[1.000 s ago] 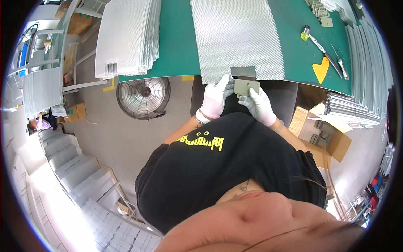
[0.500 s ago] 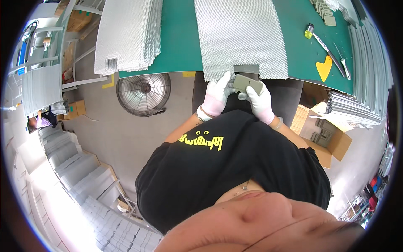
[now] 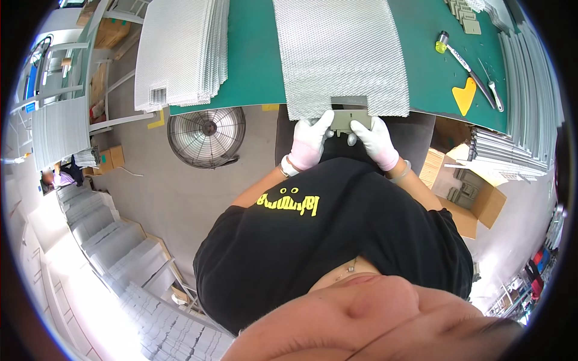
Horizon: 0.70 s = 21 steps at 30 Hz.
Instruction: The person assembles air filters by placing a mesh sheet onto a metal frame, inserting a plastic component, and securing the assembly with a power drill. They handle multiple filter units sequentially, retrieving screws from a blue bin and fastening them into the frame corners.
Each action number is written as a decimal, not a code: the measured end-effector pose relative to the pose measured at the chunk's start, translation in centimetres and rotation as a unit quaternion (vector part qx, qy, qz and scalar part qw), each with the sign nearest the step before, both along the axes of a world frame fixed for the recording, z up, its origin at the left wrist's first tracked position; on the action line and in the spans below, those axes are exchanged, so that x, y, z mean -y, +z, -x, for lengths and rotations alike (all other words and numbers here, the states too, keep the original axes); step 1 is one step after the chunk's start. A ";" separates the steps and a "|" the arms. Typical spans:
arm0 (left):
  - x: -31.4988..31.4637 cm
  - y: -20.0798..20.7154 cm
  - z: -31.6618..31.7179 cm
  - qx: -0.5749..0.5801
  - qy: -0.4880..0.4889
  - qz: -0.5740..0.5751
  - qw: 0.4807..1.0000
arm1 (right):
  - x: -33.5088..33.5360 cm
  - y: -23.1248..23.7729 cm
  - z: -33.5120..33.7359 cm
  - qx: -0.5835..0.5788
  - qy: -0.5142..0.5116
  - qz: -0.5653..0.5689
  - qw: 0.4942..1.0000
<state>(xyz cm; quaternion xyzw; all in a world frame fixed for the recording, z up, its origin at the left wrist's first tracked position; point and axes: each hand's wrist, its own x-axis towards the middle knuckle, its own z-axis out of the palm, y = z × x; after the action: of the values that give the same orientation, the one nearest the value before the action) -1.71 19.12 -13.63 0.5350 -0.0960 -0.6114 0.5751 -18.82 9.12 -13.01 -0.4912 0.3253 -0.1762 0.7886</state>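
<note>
A flat grey-green plastic piece (image 3: 343, 119) lies level at the notched near edge of a silvery mesh sheet (image 3: 340, 54). My gloved left hand (image 3: 309, 143) pinches its left end, thumb on top. My gloved right hand (image 3: 377, 143) grips its right side, thumb near the lower right part. The piece's far edge sits in or over the notch; whether it is engaged with the mesh I cannot tell. The fingers underneath are mostly hidden. The sheet rests on the green table (image 3: 256, 66), its near end sticking out past the edge.
A stack of mesh sheets (image 3: 180, 54) sits to the left. Toward the right lie a hammer (image 3: 460, 60), a yellow scraper (image 3: 464, 96), a screwdriver (image 3: 494, 90) and several similar plastic pieces (image 3: 471, 26). A floor fan (image 3: 206, 137) stands left of me; an open carton (image 3: 481, 204) is at right.
The plastic piece has turned from tilted to level and moved against the mesh notch. My left hand has come onto its left end. The mesh sheet appears slightly further left.
</note>
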 end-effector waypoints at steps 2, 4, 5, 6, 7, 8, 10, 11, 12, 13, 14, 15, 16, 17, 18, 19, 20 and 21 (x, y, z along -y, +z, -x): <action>0.6 -0.5 0.5 -0.027 -0.011 0.054 0.998 | 0.3 -0.1 0.1 -0.007 0.022 -0.004 1.000; 1.0 -0.1 1.0 -0.032 -0.032 0.061 0.997 | 0.2 -1.9 0.3 -0.056 0.012 0.032 0.998; 1.4 1.3 1.3 -0.023 -0.047 0.039 0.998 | 0.0 -2.4 0.3 -0.081 0.007 0.049 0.995; 1.6 2.1 1.5 -0.015 -0.063 0.018 0.998 | -0.3 -2.8 0.3 -0.070 -0.071 0.027 0.995; 1.7 1.7 1.2 0.025 -0.085 0.013 0.996 | -0.9 -3.1 0.4 -0.058 -0.149 0.005 0.987; 1.6 1.6 0.7 0.030 -0.109 0.016 0.993 | -1.4 -3.0 0.4 -0.046 -0.225 -0.016 0.973; 1.3 1.2 -0.4 0.043 -0.153 0.024 0.987 | -1.2 -0.5 0.3 -0.064 -0.233 -0.058 0.969; 1.3 1.2 -0.5 0.045 -0.150 0.031 0.987 | -1.3 0.4 0.1 -0.059 -0.241 -0.075 0.966; 1.3 1.3 -0.4 0.027 -0.139 0.035 0.989 | -1.4 1.0 -0.1 -0.054 -0.249 -0.092 0.963; 1.3 1.4 -0.2 0.009 -0.127 0.038 0.991 | -1.4 1.4 -0.1 -0.052 -0.248 -0.089 0.963; 1.4 1.7 0.0 -0.009 -0.115 0.042 0.992 | -1.3 1.8 -0.2 -0.049 -0.247 -0.087 0.964; 1.3 1.6 0.2 -0.029 -0.106 0.048 0.993 | -1.3 2.0 -0.2 -0.047 -0.247 -0.085 0.964; 1.2 1.2 0.4 -0.049 -0.096 0.053 0.993 | -1.3 1.5 -0.1 -0.036 -0.254 -0.090 0.962; 1.1 1.0 0.5 -0.068 -0.086 0.058 0.992 | -1.3 1.0 -0.1 -0.025 -0.260 -0.097 0.960; 1.1 0.8 0.4 -0.069 -0.089 0.059 0.992 | -1.3 0.7 -0.1 -0.013 -0.267 -0.103 0.958; 1.0 0.6 0.3 -0.069 -0.093 0.060 0.991 | -1.3 0.5 0.0 -0.021 -0.275 -0.109 0.955; 0.9 0.4 0.3 -0.070 -0.096 0.062 0.991 | -1.3 1.4 -0.3 -0.029 -0.283 -0.114 0.952; 0.9 0.3 0.4 -0.066 -0.091 0.065 0.992 | -1.3 1.9 -0.4 -0.037 -0.291 -0.119 0.949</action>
<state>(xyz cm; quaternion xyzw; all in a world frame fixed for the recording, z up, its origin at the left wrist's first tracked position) -2.08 18.25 -13.37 0.4438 -0.1458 -0.6878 0.5556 -18.38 10.46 -11.09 -0.2839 0.5014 -0.3398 0.7433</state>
